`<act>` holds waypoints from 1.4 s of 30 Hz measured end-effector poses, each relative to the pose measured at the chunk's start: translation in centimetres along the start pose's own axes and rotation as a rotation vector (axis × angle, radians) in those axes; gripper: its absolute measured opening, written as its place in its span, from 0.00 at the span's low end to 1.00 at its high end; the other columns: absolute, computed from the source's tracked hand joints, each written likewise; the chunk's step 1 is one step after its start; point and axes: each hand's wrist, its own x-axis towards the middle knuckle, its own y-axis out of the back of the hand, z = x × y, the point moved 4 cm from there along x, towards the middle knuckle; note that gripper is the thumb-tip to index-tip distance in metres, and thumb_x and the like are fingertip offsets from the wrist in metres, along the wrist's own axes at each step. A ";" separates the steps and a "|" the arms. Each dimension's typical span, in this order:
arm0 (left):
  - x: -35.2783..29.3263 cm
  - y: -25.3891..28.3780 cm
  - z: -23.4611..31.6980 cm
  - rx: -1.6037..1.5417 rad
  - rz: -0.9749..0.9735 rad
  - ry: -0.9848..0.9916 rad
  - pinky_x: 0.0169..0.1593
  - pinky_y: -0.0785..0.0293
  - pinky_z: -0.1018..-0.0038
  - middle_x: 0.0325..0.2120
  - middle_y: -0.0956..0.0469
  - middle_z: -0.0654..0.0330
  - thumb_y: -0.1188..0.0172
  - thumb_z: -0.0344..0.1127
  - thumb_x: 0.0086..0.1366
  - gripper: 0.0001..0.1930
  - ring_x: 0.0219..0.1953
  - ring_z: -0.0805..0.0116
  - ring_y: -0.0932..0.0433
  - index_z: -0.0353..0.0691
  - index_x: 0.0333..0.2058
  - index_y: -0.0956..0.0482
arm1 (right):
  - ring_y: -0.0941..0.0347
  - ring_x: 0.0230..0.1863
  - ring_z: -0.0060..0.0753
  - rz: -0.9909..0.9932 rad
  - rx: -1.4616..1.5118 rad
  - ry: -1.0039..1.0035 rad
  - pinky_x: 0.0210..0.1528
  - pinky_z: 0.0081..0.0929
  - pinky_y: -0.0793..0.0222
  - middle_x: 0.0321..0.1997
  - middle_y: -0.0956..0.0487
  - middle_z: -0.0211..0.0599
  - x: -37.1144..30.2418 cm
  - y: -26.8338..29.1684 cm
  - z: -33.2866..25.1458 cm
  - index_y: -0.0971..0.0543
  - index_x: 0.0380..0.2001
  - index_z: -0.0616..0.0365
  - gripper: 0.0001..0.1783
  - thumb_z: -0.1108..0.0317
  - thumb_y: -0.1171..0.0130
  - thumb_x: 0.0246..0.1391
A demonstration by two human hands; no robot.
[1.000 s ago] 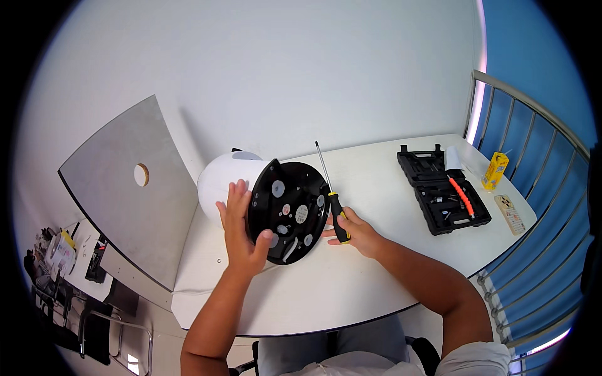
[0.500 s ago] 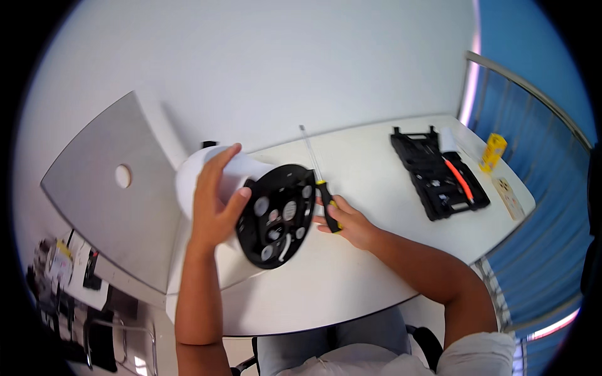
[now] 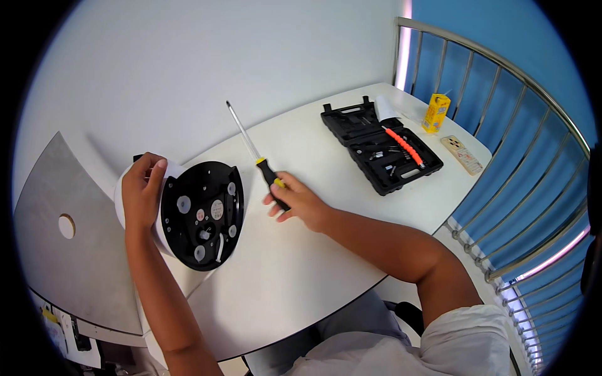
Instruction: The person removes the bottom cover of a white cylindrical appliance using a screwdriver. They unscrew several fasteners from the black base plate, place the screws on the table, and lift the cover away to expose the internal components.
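A white rounded appliance [image 3: 168,240] lies on its side at the left of the white table, its black underside [image 3: 188,225] turned toward the right. Several round pale feet and a short white strip show on that underside. My left hand [image 3: 143,191] grips the white body from above, fingers bent over it near the black rim. To the right of the appliance, my right hand [image 3: 300,203] holds a screwdriver [image 3: 263,167] by its black and yellow handle. Its long metal shaft points up and away, and the tip is apart from the appliance.
An open black tool case [image 3: 370,150] with small bits and an orange flexible shaft [image 3: 404,146] lies farther right. Beyond it stand a yellow drink carton [image 3: 436,114] and a pale remote-like panel [image 3: 462,155]. A grey partition [image 3: 78,269] borders the left; metal railings [image 3: 495,88] run right.
The view has swung right, so everything appears farther left. My left hand's spread fingers have bent over the appliance. The screwdriver has come away from the black underside's edge.
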 end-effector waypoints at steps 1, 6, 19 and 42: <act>0.0 0.4 -0.9 -0.008 0.003 0.042 0.35 0.34 0.75 0.23 0.27 0.60 0.47 0.42 0.65 0.15 0.28 0.73 0.31 0.33 0.32 0.23 | 0.28 0.32 0.18 0.043 0.007 0.001 0.30 0.19 0.30 0.37 0.25 0.29 0.0 0.3 -0.7 0.34 0.57 0.53 0.23 0.56 0.50 0.64; -1.7 2.7 -1.8 0.152 0.046 0.006 0.34 0.34 0.68 0.21 0.26 0.52 0.49 0.48 0.64 0.21 0.26 0.62 0.29 0.33 0.29 0.21 | 0.37 0.25 0.14 0.071 -0.197 0.126 0.25 0.15 0.39 0.29 0.29 0.26 -0.2 1.4 -5.7 0.26 0.54 0.54 0.24 0.59 0.38 0.55; -1.7 2.2 -3.2 -0.010 0.059 0.097 0.36 0.33 0.71 0.22 0.24 0.55 0.46 0.53 0.64 0.25 0.28 0.66 0.28 0.33 0.26 0.20 | 0.26 0.24 0.28 -0.078 -0.889 0.740 0.28 0.22 0.31 0.27 0.21 0.38 -4.7 0.0 -7.0 0.23 0.39 0.61 0.20 0.67 0.29 0.41; -1.7 1.9 -3.4 -0.058 0.036 0.195 0.35 0.36 0.76 0.19 0.28 0.61 0.49 0.56 0.65 0.26 0.27 0.72 0.32 0.35 0.25 0.23 | 0.29 0.19 0.30 0.054 -1.016 0.849 0.22 0.25 0.34 0.22 0.25 0.37 -5.6 -1.4 -7.2 0.23 0.38 0.57 0.19 0.68 0.30 0.41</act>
